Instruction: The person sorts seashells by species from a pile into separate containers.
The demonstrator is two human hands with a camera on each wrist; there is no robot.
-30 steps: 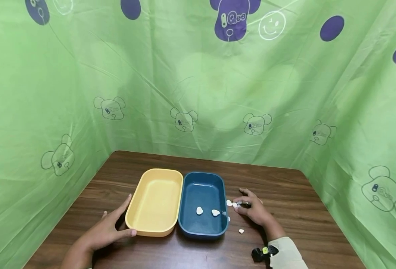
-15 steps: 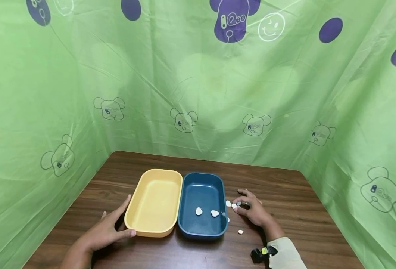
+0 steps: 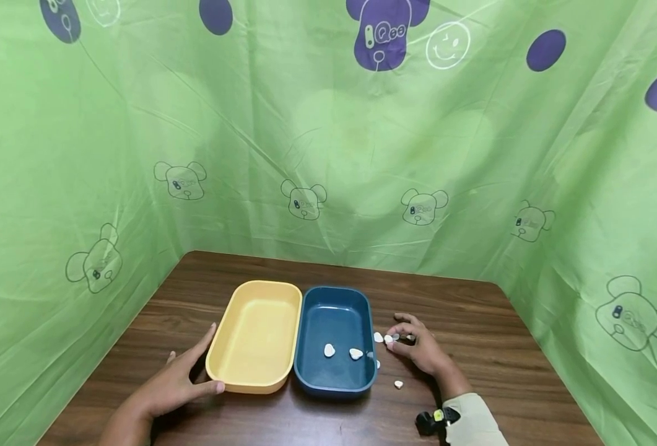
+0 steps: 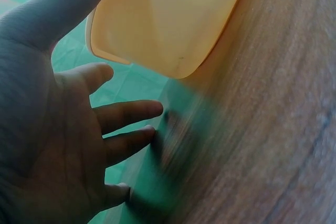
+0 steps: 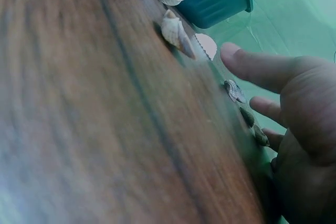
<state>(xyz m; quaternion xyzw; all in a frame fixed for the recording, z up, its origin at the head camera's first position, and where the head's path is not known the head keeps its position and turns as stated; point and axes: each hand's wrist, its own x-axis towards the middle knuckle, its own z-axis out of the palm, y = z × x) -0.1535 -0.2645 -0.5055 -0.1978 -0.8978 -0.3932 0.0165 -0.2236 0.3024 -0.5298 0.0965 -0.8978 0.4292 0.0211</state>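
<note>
My left hand [image 3: 172, 381] lies at the left of a yellow tray [image 3: 252, 389], thumb at its near corner and fingers spread. In the left wrist view the fingers are fairly straight beside the yellow tray [image 4: 173, 30]. To the right of a blue tray [image 3: 334, 389], my right hand [image 3: 425, 350] pinches a white shell [image 3: 388, 339] between thumb and index finger, low over the table. Another white shell [image 3: 378, 337] lies between that hand and the blue tray. Grey and dark shells [image 5: 234, 92] lie under the fingers, partly hidden. Two white shells [image 3: 329, 350] sit inside the blue tray.
Both trays stand side by side on a brown wooden table [image 3: 439, 291]. A small shell [image 3: 398, 384] lies nearer the front, and another [image 3: 378, 364] touches or nearly touches the blue tray's right wall. Green printed cloth [image 3: 350, 235] encloses the table's back and sides.
The right thumb and index finger have closed on the white shell, which has shifted slightly. The left hand and both trays keep their places; the view drifts slightly.
</note>
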